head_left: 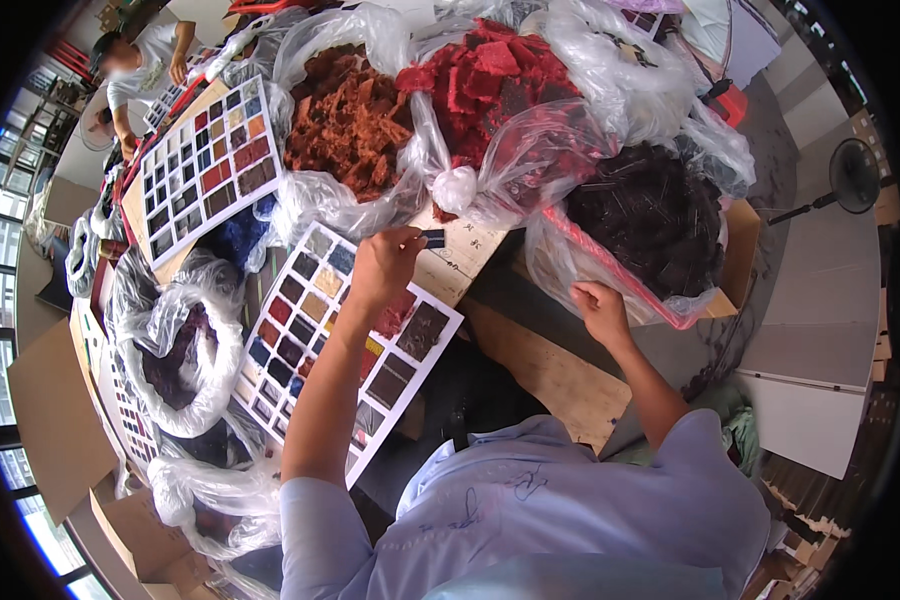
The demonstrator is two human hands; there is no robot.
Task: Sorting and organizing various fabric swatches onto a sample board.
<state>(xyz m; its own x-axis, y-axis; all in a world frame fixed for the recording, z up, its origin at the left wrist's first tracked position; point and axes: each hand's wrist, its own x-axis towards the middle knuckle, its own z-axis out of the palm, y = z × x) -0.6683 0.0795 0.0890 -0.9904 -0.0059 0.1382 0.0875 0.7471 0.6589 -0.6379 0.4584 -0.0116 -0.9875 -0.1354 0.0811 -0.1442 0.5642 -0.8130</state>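
Note:
My left hand is closed in a pinch on a small dark fabric swatch, above a pale board with handwriting. Beneath my left forearm lies a white swatch card with rows of coloured squares. My right hand has its fingers curled together beside a clear plastic bag with a red edge. That bag is full of dark, nearly black fabric pieces. What the right fingertips hold, if anything, is too small to make out.
Open plastic bags of rust-brown pieces and red pieces stand at the back. A second swatch card leans at the left, near a rolled-open bag. Another person works at the far left. A black fan stands right.

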